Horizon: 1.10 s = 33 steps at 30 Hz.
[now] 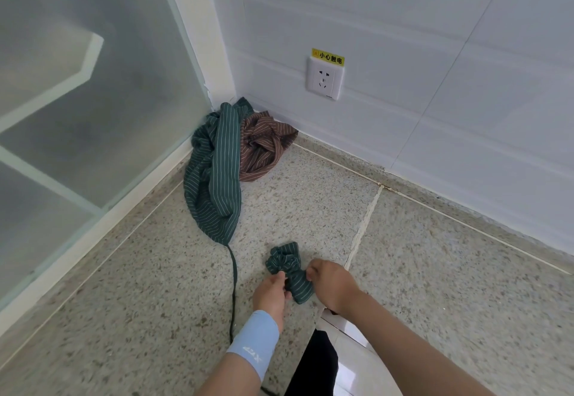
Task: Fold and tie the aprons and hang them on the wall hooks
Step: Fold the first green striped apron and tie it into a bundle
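Seen from the head camera, the person crouched over a speckled grey stone floor (435, 271), well below the white wall socket (324, 78) with its yellow warning label. Almost straight down from that socket, on the floor, lay a small rolled bundle (287, 266) of dark green, white-striped apron cloth. The left hand (270, 294), with a pale blue wristband (253, 346) on its forearm, gripped the bundle's near left side with curled fingers. The right hand (334, 285) pinched the bundle's right edge, its fingers bent tight onto the cloth.

Below and left of the socket, in the corner, a loose dark green striped apron (211, 178) sprawled in a heap. A crumpled brown striped apron (264, 144) lay touching it on the side nearer the socket. A thin dark strap (233, 287) trailed from the green heap's lower tip across the floor, passing just left of the left hand. Far left of the socket stood a frosted glass door (93, 100). The socket itself sat in a white tiled wall (435, 69).
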{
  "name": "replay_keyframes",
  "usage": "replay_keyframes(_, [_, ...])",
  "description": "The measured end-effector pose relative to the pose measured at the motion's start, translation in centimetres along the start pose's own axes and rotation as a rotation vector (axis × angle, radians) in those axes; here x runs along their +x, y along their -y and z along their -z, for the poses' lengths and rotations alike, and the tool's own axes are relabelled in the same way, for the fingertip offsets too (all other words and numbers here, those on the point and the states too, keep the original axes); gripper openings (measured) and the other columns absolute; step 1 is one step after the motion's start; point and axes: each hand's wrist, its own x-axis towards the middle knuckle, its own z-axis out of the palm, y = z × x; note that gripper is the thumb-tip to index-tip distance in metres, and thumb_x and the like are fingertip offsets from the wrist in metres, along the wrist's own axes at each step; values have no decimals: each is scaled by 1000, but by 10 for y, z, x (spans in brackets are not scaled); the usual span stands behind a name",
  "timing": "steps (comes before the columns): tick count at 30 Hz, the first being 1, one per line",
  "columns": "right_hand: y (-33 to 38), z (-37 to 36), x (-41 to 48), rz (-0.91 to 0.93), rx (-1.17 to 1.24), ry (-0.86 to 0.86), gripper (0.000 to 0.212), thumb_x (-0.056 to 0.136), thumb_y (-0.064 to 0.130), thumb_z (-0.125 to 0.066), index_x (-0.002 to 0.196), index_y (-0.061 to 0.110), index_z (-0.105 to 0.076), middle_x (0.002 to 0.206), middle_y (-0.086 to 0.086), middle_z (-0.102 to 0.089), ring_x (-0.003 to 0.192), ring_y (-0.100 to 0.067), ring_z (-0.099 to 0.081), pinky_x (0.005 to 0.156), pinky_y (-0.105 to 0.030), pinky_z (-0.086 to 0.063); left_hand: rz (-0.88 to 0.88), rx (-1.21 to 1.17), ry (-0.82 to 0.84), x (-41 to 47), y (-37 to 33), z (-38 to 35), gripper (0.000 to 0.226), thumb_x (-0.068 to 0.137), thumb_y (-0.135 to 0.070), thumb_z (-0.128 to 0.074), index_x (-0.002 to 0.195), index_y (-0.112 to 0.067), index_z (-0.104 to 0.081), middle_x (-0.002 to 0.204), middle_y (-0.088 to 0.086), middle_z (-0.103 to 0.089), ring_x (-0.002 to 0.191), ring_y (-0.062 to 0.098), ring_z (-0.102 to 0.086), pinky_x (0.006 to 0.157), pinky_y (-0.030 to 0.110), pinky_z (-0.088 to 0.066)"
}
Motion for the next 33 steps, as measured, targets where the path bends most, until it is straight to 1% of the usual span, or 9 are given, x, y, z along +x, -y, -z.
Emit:
replay_keyframes(2, [9,0,2,-97,144,48,25,103,30,-37,97,15,-56,92,-6,-60,84,-21,-54,78,-35,-47,-9,-19,12,-1,-2,-1,22,103,-28,-48,94,-15,-64,88,5,-62,70,17,-55,66,29,-45])
replay_keyframes(4, [14,3,7,-163,282,103,29,98,38,-47,83,14,-55,83,-3,-59,75,-18,-53,69,-32,-44,32,-75,16,-1,-2,0,21,104,-28,-45,97,-17,-62,93,3,-62,73,15,-56,69,30,-42])
replay_keyframes(10, [18,11,23,-301,456,192,33,98,36,-56,79,10,-55,72,-4,-53,61,-18,-53,47,-25,-46,67,-111,-2,5,-6,13,25,105,-32,-39,97,-18,-58,61,-1,-48,49,8,-36,42,19,-26])
replay_keyframes(17, [36,9,43,-378,778,158,32,87,36,-74,77,10,-57,70,-3,-50,54,-16,-48,45,-24,-42,12,-506,117,7,-21,21,22,105,-27,-42,101,-16,-62,67,-4,-56,46,7,-49,41,18,-34])
replay_keyframes(21, [42,7,51,-299,613,125,33,94,33,-65,73,10,-53,66,-1,-46,56,-13,-42,47,-19,-35,85,-547,157,18,-25,30,28,105,-29,-41,93,-14,-61,72,-2,-50,43,7,-46,33,17,-27])
replay_keyframes(24, [47,5,56,-218,505,40,44,96,26,-62,58,15,-43,55,2,-42,47,-10,-37,37,-15,-26,129,-520,137,28,-30,32,32,106,-31,-38,83,-16,-55,69,-3,-46,50,9,-38,44,20,-27])
replay_keyframes(26, [49,6,60,-208,504,24,43,95,26,-63,59,12,-45,55,1,-45,47,-11,-39,39,-16,-30,144,-527,107,33,-41,29,36,107,-28,-37,76,-16,-51,67,-3,-43,54,11,-32,54,22,-26])
replay_keyframes(30, [49,12,72,-289,611,60,32,92,30,-68,78,2,-64,76,-14,-69,67,-25,-66,63,-42,-59,181,-605,101,43,-53,19,40,108,-27,-34,72,-16,-49,64,-5,-41,51,10,-28,56,22,-23])
replay_keyframes(33, [50,16,78,-349,701,125,32,93,30,-67,94,-2,-66,91,-18,-74,81,-32,-73,65,-40,-63,187,-620,124,54,-54,18,41,108,-28,-33,72,-16,-48,57,-6,-42,39,7,-31,48,20,-24])
